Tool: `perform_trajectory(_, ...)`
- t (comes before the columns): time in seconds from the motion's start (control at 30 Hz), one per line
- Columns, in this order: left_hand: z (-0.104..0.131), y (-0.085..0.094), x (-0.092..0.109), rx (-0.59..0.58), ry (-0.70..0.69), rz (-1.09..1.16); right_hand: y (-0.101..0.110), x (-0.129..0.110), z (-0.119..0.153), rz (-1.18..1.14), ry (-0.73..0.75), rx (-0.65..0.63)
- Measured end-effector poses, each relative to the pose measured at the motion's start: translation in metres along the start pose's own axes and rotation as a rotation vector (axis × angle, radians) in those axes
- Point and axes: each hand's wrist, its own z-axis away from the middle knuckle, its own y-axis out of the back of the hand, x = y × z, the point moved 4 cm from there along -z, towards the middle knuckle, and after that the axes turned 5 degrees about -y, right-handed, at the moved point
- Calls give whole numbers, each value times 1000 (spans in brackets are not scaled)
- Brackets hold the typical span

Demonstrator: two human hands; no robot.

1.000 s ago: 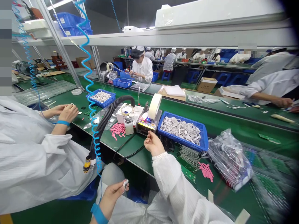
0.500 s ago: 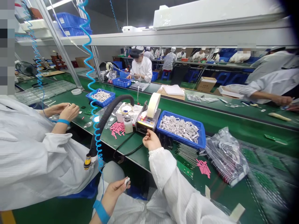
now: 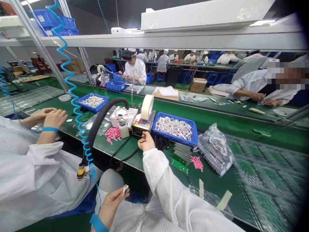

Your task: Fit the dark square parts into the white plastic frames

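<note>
Low in front of my lap, my left hand [image 3: 113,202] pinches a small white plastic piece [image 3: 126,189] with a dark face. My right hand [image 3: 146,142] reaches over the bench edge to the lower front of a dark control box [image 3: 138,128] with coloured buttons. Its fingers are curled together there; what they grip, if anything, is hidden. A wide roll of cream tape [image 3: 147,107] stands upright on the box. To the left of the box is a small bottle [image 3: 124,129], beside a heap of pink strips [image 3: 113,134].
A blue tray [image 3: 195,126] of white parts stands right of the box. Green circuit boards [image 3: 180,165], pink pieces [image 3: 197,163] and a bag of parts [image 3: 215,149] lie further right. A black hose [image 3: 95,129] and blue coiled cord hang left, near a co-worker's hands [image 3: 55,120].
The view has swung to the right, so the bench appears further left. My left hand still holds the white piece, and my right hand stays at the control box's front.
</note>
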Motion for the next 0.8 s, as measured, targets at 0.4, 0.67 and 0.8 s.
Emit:
perform_trajectory(0.4, -2, -4, 3, -1, -8, 10, 5, 36, 30, 241, 75, -134)
perform_trajectory(0.67, -1, -4, 7, -7, -37, 2, 94, -13, 105, 608, 289, -378)
perform_trajectory(0.8, 2, -17, 12, -51, -13, -29, 143, -54, 110, 840, 449, -316)
